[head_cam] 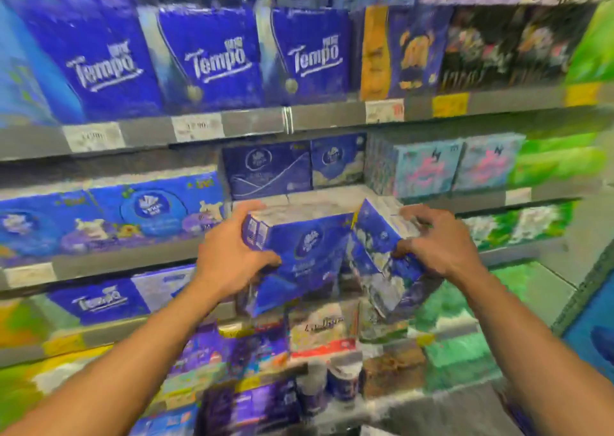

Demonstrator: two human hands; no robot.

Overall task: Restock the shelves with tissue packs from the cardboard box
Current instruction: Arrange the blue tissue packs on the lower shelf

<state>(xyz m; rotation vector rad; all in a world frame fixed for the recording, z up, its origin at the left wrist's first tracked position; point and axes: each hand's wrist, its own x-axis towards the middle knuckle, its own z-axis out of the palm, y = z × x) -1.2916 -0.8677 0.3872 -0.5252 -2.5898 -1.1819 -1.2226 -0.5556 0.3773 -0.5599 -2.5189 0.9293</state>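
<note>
A stocker holds two blue tissue packs at a supermarket shelf [259, 121]: the left hand [229, 252] clasps the level pack [299, 236], the right hand [435, 239] clutches the tilted pack [375, 233], their inner ends touching. Both sit just before an open gap [329, 196] on the middle shelf, directly ahead of the hands, beneath matching blue packs [292, 166]. Forearms reach forward, wrists angled inward. No cardboard box shows.
</note>
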